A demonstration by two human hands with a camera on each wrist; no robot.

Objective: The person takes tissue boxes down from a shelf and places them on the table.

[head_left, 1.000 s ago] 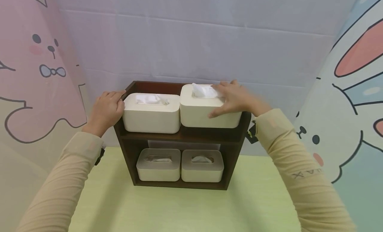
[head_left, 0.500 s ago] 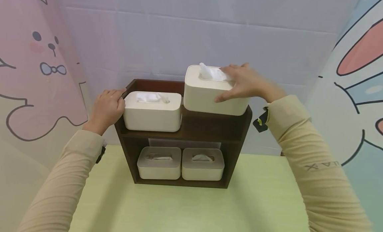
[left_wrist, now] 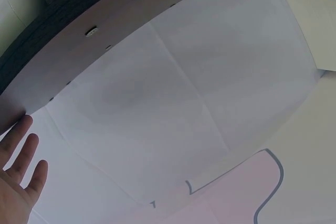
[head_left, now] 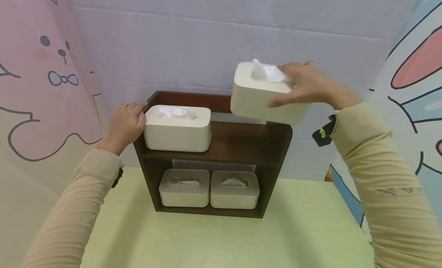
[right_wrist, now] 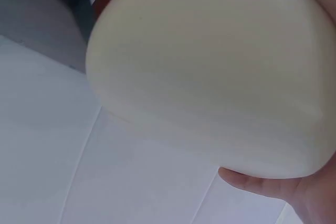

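My right hand (head_left: 310, 85) grips a cream tissue box (head_left: 252, 97) from above, thumb along its front and fingers over its top and far side. The box hangs tilted above the right part of the dark wooden shelf (head_left: 241, 139), a white tissue sticking out of its slot. In the right wrist view the box (right_wrist: 210, 61) fills most of the picture. My left hand (head_left: 122, 124) rests on the shelf's upper left side, thumb at the front edge. Its fingers look straight and spread beside the side panel (left_wrist: 79, 45) in the left wrist view.
A second cream tissue box (head_left: 177, 137) sits on the upper tier at left. Below stand two boxes with greyish lids, one left (head_left: 184, 199) and one right (head_left: 235, 201). The shelf stands on a pale green table (head_left: 207, 241), with a white cloth (head_left: 221, 41) behind.
My right hand has lifted the tissue box from the upper tier's right side, moving it up and to the right. My left hand has stayed on the shelf's side.
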